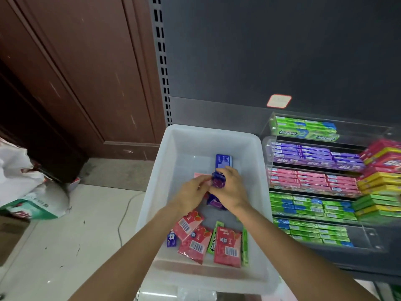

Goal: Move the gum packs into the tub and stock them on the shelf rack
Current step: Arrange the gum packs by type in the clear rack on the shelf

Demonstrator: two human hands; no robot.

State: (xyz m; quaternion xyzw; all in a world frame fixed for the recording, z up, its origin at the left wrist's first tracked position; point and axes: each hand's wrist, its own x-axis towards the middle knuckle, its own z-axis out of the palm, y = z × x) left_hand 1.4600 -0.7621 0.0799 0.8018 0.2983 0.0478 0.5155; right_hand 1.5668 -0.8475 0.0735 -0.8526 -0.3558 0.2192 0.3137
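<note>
A translucent white tub [165, 170] sits in front of me with loose gum packs in it. Both hands are inside the tub. My right hand [232, 190] is closed around a bunch of purple gum packs [218, 180], and my left hand [193, 193] touches the same bunch from the left. A blue-purple pack [224, 160] lies flat just beyond my fingers. Red packs [227, 246] and a green pack [213, 240] lie at the near end. To the right, the clear tiered shelf rack [265, 148] holds rows of green, purple and pink packs.
Stacks of red, yellow and green packs [382, 177] stand at the rack's right end. A dark slotted shelf back panel [260, 51] rises behind the tub. A brown wooden door [76, 72] and a white bag [26, 187] are on the left, by a pale tiled floor.
</note>
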